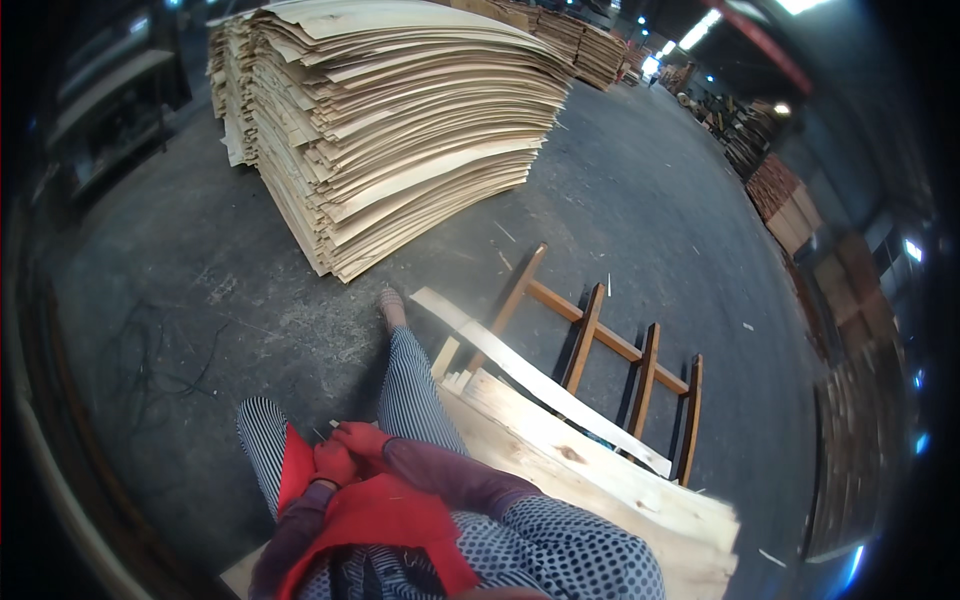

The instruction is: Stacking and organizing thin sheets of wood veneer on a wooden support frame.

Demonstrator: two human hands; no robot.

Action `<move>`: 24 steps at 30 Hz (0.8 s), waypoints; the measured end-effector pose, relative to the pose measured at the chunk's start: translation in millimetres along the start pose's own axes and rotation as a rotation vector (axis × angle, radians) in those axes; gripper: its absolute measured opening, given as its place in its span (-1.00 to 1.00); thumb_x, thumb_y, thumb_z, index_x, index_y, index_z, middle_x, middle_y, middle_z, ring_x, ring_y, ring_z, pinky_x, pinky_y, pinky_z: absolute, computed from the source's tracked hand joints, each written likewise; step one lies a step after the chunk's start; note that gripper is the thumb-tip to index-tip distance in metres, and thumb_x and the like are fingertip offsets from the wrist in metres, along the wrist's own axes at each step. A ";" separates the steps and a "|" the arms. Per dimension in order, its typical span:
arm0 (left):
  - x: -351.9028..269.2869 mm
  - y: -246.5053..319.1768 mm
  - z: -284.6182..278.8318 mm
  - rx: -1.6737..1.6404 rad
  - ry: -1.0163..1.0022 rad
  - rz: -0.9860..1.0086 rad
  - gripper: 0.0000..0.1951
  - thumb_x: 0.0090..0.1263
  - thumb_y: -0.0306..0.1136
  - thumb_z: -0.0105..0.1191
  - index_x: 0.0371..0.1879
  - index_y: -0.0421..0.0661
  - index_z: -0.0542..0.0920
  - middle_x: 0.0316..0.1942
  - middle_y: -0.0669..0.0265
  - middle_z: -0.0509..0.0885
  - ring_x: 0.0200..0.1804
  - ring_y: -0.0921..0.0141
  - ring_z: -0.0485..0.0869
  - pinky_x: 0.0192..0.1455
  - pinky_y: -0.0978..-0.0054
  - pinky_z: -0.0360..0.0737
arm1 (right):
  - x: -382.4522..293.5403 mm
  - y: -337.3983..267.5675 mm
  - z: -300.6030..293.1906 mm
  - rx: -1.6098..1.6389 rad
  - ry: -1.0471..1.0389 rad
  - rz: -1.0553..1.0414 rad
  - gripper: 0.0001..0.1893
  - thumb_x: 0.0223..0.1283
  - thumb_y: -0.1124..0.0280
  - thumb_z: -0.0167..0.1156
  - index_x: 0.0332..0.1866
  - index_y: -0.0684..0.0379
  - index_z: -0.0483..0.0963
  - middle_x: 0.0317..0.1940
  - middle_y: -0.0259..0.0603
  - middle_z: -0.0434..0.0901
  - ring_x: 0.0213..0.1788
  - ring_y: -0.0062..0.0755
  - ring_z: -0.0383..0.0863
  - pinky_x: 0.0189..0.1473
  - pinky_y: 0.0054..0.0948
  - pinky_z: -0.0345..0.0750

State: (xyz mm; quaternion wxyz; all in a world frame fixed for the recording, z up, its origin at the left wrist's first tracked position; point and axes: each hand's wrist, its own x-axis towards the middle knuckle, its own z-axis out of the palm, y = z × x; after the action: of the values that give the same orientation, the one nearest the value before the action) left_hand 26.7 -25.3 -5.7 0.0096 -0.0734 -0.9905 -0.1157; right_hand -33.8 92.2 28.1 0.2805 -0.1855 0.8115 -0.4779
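Both hands wear red gloves and meet low in front of the red apron (pixel 390 510). My left hand (pixel 334 463) is curled, with a thin light sliver (pixel 319 434) showing just above it; whether it grips this is unclear. Against it, my right hand (pixel 361 439) has its fingers closed, and a small pale object (pixel 334 424) sticks out at the fingertips. Light wood veneer sheets (pixel 592 480) lie to the right of the legs, with a narrow veneer strip (pixel 525 371) across their far edge.
A tall stack of veneer sheets (pixel 420 142) stands ahead on the concrete floor (pixel 247 300). Beyond the nearer sheets is a wooden frame with several bars (pixel 585 337). A dark cable (pixel 180 386) lies at left. More wood stacks (pixel 847 465) line the right side.
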 end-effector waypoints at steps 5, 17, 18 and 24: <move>-1.0 -1.4 3.0 -0.034 0.052 0.025 -0.76 -0.09 -0.16 0.07 -0.56 -0.07 0.56 -0.48 0.23 0.59 -0.37 0.26 0.58 -0.25 0.28 0.40 | 5.3 6.0 0.9 -0.064 -0.043 -0.031 -0.55 0.16 0.10 -0.12 -0.07 0.30 0.39 -0.14 0.14 0.49 -0.06 0.03 0.47 -0.01 -0.25 0.38; -1.1 -1.0 3.3 -0.043 0.118 0.076 -0.78 0.05 -0.18 -0.06 -0.61 -0.06 0.55 -0.57 0.23 0.59 -0.46 0.23 0.58 -0.35 0.22 0.40 | 0.0 -1.8 -1.3 -0.096 -0.020 -0.029 -0.54 0.17 0.08 -0.15 -0.09 0.30 0.40 -0.16 0.15 0.49 -0.06 0.05 0.47 -0.01 -0.24 0.38; -1.0 -1.1 3.7 -0.025 0.077 0.052 -0.78 0.05 -0.18 -0.06 -0.61 -0.06 0.55 -0.57 0.23 0.59 -0.46 0.23 0.58 -0.35 0.22 0.40 | -0.2 -1.9 -1.2 -0.096 0.013 -0.015 -0.53 0.17 0.08 -0.15 -0.08 0.30 0.40 -0.16 0.15 0.49 -0.06 0.05 0.47 -0.01 -0.23 0.38; -1.3 -3.9 7.4 -0.015 0.082 0.089 -0.78 0.05 -0.18 -0.06 -0.64 -0.05 0.54 -0.60 0.24 0.58 -0.47 0.24 0.57 -0.39 0.23 0.39 | 1.1 -1.6 -0.8 -0.119 0.005 -0.010 -0.53 0.18 0.08 -0.15 -0.06 0.30 0.39 -0.14 0.15 0.49 -0.06 0.05 0.47 0.00 -0.23 0.38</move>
State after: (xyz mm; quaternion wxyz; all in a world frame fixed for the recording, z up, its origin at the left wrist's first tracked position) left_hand 27.4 -27.5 -13.9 0.0545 -0.1126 -0.9842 -0.1256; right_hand -35.2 91.3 29.5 0.2644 -0.2047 0.8383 -0.4306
